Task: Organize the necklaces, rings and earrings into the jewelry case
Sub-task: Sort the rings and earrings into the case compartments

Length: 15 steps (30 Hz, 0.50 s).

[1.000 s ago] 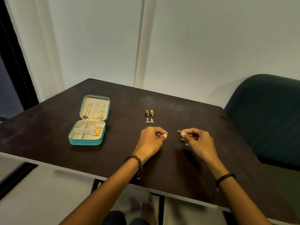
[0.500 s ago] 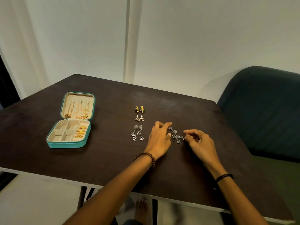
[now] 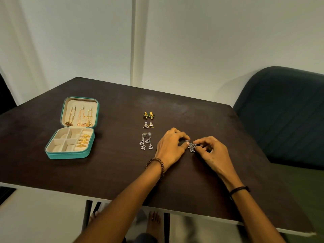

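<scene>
1. Since the dark silver earrings point(image 3: 192, 147) are a small cluster of dangling metal parts, I judge them light, loose-jointed and apt to tangle or snag; the stud tops look the safest place to pinch.
2. They sit low over the table point(image 3: 114, 172) between both hands, well right of the open jewelry case point(image 3: 70, 137).
3. Left hand point(image 3: 171, 148): fingers curled narrow, thumb and fingertip pinching the cluster's left side.
4. Right hand point(image 3: 213, 153): fingers curled, tips pinching its right side.
</scene>
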{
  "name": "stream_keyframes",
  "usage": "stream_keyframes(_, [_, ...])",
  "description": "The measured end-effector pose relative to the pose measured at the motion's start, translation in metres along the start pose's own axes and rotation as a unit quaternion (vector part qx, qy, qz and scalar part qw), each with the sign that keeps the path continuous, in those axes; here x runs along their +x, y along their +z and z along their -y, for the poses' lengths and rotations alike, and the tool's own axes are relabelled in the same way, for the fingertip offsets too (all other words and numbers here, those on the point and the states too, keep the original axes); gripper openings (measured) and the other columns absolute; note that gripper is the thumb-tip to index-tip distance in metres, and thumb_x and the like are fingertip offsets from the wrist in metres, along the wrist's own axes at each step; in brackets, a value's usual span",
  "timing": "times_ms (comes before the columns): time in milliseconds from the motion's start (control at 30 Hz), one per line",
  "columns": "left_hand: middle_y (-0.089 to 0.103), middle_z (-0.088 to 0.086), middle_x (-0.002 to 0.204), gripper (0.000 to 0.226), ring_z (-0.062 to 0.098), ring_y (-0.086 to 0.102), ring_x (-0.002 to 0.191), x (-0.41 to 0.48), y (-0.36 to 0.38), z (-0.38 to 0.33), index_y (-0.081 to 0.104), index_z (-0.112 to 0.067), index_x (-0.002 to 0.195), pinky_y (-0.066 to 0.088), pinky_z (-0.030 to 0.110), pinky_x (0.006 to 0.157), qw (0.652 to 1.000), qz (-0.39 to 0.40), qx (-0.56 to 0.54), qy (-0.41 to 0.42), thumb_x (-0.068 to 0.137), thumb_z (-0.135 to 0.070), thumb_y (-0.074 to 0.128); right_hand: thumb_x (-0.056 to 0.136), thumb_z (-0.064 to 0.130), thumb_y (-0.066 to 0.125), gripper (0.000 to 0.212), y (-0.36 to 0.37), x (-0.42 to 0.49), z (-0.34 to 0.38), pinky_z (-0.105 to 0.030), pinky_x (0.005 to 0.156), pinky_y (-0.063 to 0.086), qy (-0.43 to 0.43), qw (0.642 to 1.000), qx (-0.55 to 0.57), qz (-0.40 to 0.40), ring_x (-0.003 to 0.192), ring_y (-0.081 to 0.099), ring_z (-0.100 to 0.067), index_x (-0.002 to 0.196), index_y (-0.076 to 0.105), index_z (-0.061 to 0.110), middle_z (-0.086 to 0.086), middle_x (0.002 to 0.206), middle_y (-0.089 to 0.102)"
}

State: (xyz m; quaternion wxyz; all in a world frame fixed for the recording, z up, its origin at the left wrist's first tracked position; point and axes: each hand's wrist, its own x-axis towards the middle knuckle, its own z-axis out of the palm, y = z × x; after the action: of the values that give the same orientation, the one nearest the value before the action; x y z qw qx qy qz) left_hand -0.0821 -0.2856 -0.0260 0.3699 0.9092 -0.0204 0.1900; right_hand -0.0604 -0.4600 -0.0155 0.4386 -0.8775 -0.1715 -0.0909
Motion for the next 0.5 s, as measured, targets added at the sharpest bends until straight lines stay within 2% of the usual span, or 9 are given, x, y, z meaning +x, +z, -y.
stream_keyframes(100, [0.061, -0.011, 0.1, 0.013, 0.006, 0.058, 0.078, 0.0004, -0.0018, 0.001, 0.072, -0.034, 0.103, 0.05, 0.028, 0.074, 0.998, -0.028, -0.059, -0.02, 0.092, -0.03, 0.068, 0.088, 0.011, 0.071, 0.018, -0.0003, -0.0007, -0.0001, -0.007, 0.07, 0.046, -0.005, 1.0, 0.012, -0.003, 0.085, 0.058, 0.006, 0.1, 0.075, 0.024, 0.01, 0.102, 0.064])
stream_keyframes(167, [0.064, -0.009, 0.093, 0.013, 0.007, 0.06, 0.076, 0.0004, -0.0011, 0.0026, 0.072, -0.035, 0.102, 0.054, 0.033, 0.075, 0.996, -0.035, -0.077, -0.027, 0.092, -0.029, 0.068, 0.09, 0.012, 0.07, 0.022, -0.0003, -0.0003, -0.0001, -0.005, 0.073, 0.046, -0.027, 1.0, -0.003, 0.005, 0.093, 0.056, 0.007, 0.106, 0.072, 0.026, 0.013, 0.108, 0.061])
stream_keyframes(333, [0.06, -0.014, 0.075, 0.016, 0.005, 0.06, 0.075, -0.0016, -0.0011, 0.001, 0.071, -0.035, 0.107, 0.045, 0.025, 0.065, 0.996, -0.02, -0.073, -0.039, 0.093, -0.03, 0.066, 0.091, 0.03, 0.073, 0.017, 0.0006, 0.0003, 0.0019, -0.013, 0.068, 0.048, -0.088, 0.995, -0.048, 0.023, 0.088, 0.056, -0.001, 0.107, 0.071, 0.032, 0.021, 0.107, 0.056])
stream_keyframes(400, [0.06, -0.013, 0.074, 0.015, 0.005, 0.06, 0.075, -0.0009, -0.0012, 0.0017, 0.071, -0.035, 0.106, 0.043, 0.024, 0.064, 0.996, -0.018, -0.079, -0.043, 0.093, -0.029, 0.067, 0.09, 0.036, 0.073, 0.015, 0.0015, 0.0017, 0.0019, -0.014, 0.067, 0.047, -0.102, 0.992, -0.072, 0.031, 0.091, 0.054, -0.001, 0.105, 0.071, 0.035, 0.022, 0.105, 0.055])
stream_keyframes(500, [0.062, -0.011, 0.078, 0.015, 0.007, 0.062, 0.077, 0.0001, -0.0013, 0.0026, 0.071, -0.035, 0.105, 0.045, 0.025, 0.065, 0.996, -0.016, -0.08, -0.037, 0.093, -0.029, 0.067, 0.091, 0.036, 0.072, 0.012, 0.0028, 0.0042, -0.0006, -0.013, 0.068, 0.045, -0.119, 0.987, -0.099, 0.035, 0.096, 0.053, -0.002, 0.102, 0.074, 0.032, 0.021, 0.104, 0.057])
